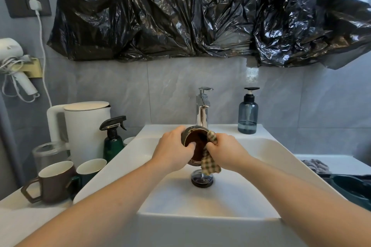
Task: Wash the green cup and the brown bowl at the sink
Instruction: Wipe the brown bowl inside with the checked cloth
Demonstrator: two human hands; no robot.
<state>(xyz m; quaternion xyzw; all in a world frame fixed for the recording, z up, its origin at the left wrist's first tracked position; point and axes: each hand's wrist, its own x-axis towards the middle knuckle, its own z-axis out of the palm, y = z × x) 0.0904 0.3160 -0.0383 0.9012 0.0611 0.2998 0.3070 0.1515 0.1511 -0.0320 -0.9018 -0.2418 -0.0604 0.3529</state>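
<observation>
You hold the glossy brown ceramic bowl (195,142) tilted above the white rectangular sink (251,146), under the chrome tap (202,110). Your left hand (172,150) grips its rim, thumb inside. Your right hand (226,151) pinches a checked yellow-green cloth (209,158) against it. The dark green cup (90,168) stands on the white worktop (30,216) at the left.

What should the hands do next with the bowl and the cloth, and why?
Probably rub the checked cloth round inside the brown bowl: the left hand grips the tilted bowl over the sink, and the right hand pinches the cloth at its rim.
</observation>
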